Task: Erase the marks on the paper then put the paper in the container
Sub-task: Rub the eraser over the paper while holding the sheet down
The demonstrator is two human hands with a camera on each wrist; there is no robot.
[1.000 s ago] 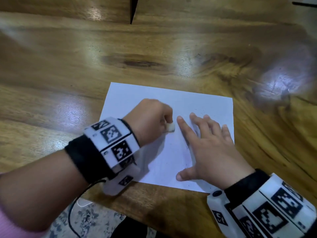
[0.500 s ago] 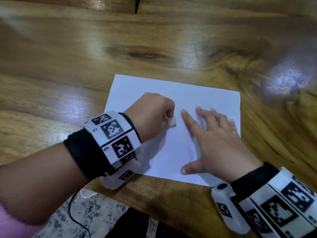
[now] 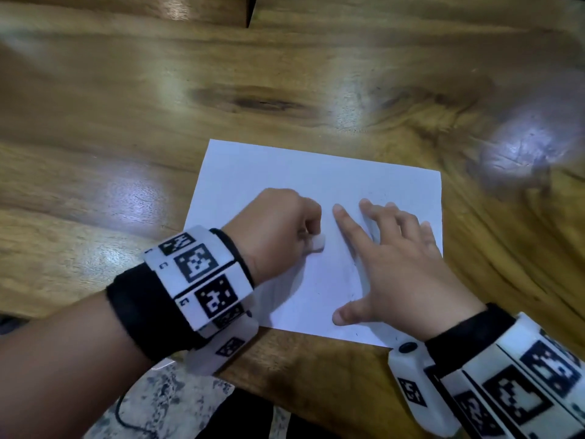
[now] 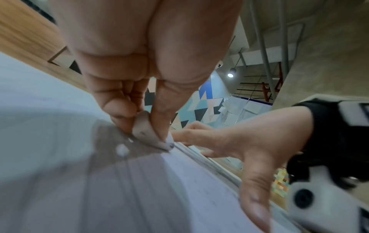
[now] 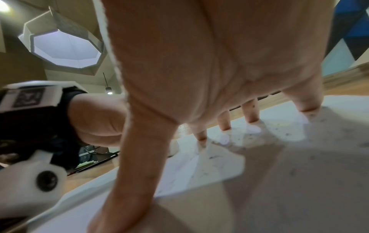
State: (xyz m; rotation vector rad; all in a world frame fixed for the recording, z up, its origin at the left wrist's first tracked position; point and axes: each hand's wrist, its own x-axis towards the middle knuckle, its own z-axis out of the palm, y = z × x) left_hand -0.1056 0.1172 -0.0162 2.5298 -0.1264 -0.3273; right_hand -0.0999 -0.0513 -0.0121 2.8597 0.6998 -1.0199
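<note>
- Left hand (image 3: 278,228) pinches a small white eraser (image 3: 317,243) betw. thumb and curled fingers; eraser's lower edge is down on the paper (image 3: 316,172), near the sheet's middle.
- Right hand (image 3: 399,274) lies flat and wide, fingers spread, thumb out toward the near edge; it holds nothing, just pins the sheet's right half.
- Change vs a sec ago: eraser has slid a little toward the near edge of the sheet, away from the right index tip it was almost touching. Right hand hasn't shifted on the sheet. Reads as one rub stroke, so erasing is in progress, not done.
- Faint pencil marks and a grey smear show betw. the two hands; left wrist view shows thin lines running along the paper (image 4: 199,181) by the eraser (image 4: 148,134). Too faint to say how much is left.
- Right wrist view: dark crumbs scattered on the paper (image 5: 299,157) round the fingertips (image 5: 249,116). Likely eraser dust, needs brushing off before the sheet moves.
- Paper lies flat on the wooden table (image 3: 126,106), its near edge close to the table's near edge, tilted a bit vs that edge.
- Container: not in any view. Second step can't be judged yet.
- In the way: nothing on the table near the sheet. Wrist bands w/ marker tags and a thin black cable hang off the near edge, clear of the work.
- Risk, as a guess: hard rubbing could crease or drag the sheet if the right hand lifts.
</note>
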